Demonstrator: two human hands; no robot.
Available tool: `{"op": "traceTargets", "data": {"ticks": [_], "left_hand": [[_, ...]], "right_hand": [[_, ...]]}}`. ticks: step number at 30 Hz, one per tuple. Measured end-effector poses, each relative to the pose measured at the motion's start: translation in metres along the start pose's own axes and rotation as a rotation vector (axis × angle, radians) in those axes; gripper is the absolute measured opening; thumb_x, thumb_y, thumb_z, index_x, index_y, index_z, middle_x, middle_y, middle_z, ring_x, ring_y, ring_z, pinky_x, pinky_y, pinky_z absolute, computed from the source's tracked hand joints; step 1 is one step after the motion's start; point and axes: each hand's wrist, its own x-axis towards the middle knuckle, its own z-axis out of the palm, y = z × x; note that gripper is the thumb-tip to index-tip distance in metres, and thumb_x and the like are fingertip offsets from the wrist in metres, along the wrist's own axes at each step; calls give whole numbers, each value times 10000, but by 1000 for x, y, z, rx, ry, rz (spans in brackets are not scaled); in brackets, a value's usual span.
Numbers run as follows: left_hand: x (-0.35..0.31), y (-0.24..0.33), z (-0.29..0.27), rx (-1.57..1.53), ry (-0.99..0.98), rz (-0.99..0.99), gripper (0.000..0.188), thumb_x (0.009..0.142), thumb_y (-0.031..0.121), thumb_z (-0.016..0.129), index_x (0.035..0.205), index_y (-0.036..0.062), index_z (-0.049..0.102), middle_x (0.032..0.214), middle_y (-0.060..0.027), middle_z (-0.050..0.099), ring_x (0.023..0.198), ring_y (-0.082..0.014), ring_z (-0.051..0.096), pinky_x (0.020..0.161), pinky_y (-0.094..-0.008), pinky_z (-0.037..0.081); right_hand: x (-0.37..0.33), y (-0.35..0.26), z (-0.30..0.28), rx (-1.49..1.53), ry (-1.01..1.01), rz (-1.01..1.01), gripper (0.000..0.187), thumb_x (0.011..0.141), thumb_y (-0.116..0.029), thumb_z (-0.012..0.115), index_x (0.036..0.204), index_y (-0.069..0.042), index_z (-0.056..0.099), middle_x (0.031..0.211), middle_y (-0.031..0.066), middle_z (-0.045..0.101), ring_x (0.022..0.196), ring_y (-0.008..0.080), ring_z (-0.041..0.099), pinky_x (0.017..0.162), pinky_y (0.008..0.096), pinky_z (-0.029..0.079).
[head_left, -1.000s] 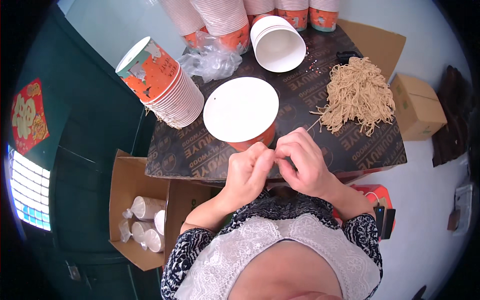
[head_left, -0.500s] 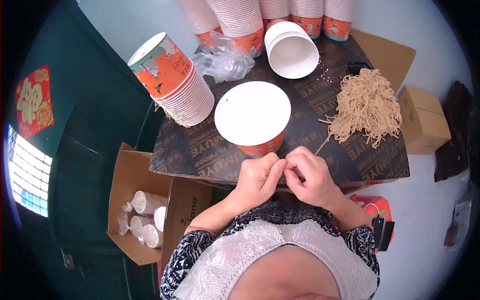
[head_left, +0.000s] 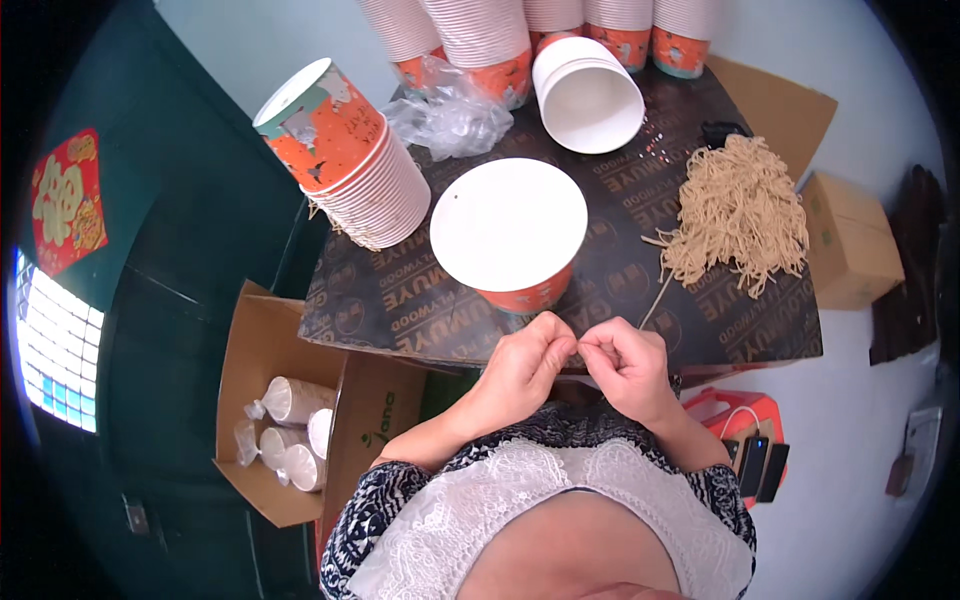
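Observation:
My left hand [head_left: 528,360] is closed in a pinch at the table's front edge; what is in its fingertips is too small to make out. Close beside it, my right hand [head_left: 630,368] is pinched too, fingertips almost meeting the left's. A single tan cord [head_left: 655,303] runs from the loose pile of tan cord [head_left: 738,215] down to my right hand, which grips it. Just beyond both hands stands an orange paper cup with a wide white top [head_left: 510,225], a small dark speck on it. Neither hand touches it.
A tilted stack of patterned paper cups [head_left: 350,150] stands at left, cord ends hanging below it. Behind are a crumpled plastic bag [head_left: 450,115], a cup on its side [head_left: 590,100], small beads [head_left: 655,140] and more stacks [head_left: 480,50]. An open carton [head_left: 245,350] holds bagged cups.
Both hands have drawn slightly down toward me, away from the cup, and their fingertips have come a little apart. The right hand has turned a bit; both stay pinched.

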Motion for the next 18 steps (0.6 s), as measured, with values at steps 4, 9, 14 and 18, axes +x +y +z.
{"op": "traceTargets", "data": {"ticks": [4,9,14,18], "left_hand": [[0,-3,-2,-42,-41,-35,86,993,29,527,911,3,523,800,-23,528,715,-88,493,648,-239,448],[-1,-7,0,-147,-62,-82,59,975,4,537,918,5,521,834,-20,556,747,-78,516,672,-225,460],[0,1,-4,-181,132,72,96,899,-61,582,888,24,541,837,-16,574,668,-36,495,564,-194,408],[3,18,-20,-127,262,154,79,888,-71,607,927,-3,593,851,-13,620,682,-30,538,592,-177,421]], "right_hand": [[0,4,2,7,21,-28,101,813,50,676,807,-19,602,594,51,545,475,111,513,454,278,384],[2,4,2,51,41,-35,97,819,46,672,810,-19,601,587,48,539,476,111,513,454,277,383],[10,6,7,159,141,45,100,886,16,642,807,-19,591,612,-50,521,539,0,440,466,210,333],[28,25,13,214,256,120,115,915,-6,632,815,-25,579,645,-85,470,575,-12,382,495,191,303]]}}
